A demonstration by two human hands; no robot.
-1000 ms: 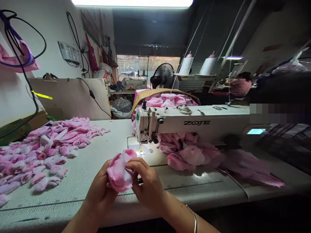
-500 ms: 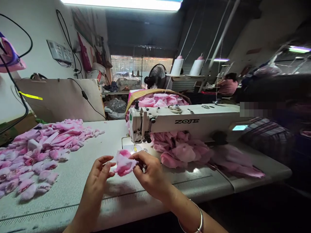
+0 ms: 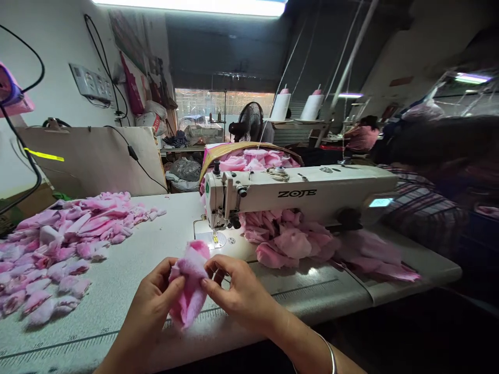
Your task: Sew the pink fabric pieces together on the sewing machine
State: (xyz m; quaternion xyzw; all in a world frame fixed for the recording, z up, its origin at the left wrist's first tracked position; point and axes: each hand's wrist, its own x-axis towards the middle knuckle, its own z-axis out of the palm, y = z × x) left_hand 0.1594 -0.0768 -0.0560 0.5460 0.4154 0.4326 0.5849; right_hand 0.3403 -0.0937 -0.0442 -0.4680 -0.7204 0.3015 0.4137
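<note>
Both my hands hold a fuzzy pink-and-white fabric piece (image 3: pixel 189 285) over the white sewing table (image 3: pixel 128 223), pinching it near its upper part. My left hand (image 3: pixel 154 301) grips its left side, and my right hand (image 3: pixel 241 293) grips its right side. The lower end hangs towards the table's ruler scale. Just beyond the piece is the presser foot (image 3: pixel 214 239) of a ZOJE sewing machine (image 3: pixel 300 195). A heap of similar pink pieces (image 3: pixel 58 249) lies to my left. A larger pink heap (image 3: pixel 288 244) sits beneath the machine's arm.
A woven basket of pink fabric (image 3: pixel 249 158) stands behind the machine, with thread cones (image 3: pixel 290 106) and a black fan (image 3: pixel 249 122) beyond. A person in a plaid sleeve (image 3: pixel 421 208) is close on the right. Another person (image 3: pixel 362 137) sits farther back.
My left hand has come back onto the fabric, and both hands now pinch it. The piece has been turned and hangs lengthwise. The whole scene has shifted slightly left in view.
</note>
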